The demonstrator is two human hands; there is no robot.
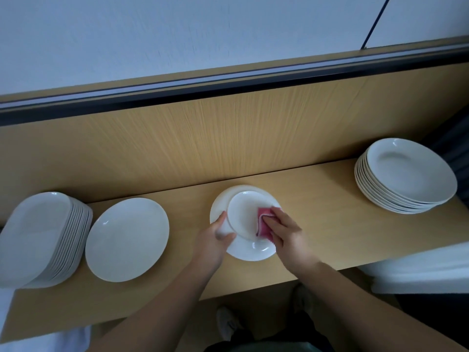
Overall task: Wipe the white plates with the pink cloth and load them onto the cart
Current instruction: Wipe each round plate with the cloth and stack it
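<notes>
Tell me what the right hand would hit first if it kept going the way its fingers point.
The right hand points up-left across the small plate; next it would likely meet the left hand's fingers.

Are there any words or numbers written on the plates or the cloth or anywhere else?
No, there is nothing to read here.
White plates, in the left stack, the right stack and the single plate: plain, no marks.
Pink cloth under the right hand: no label showing.
Wooden table and wall: no signs.
</notes>
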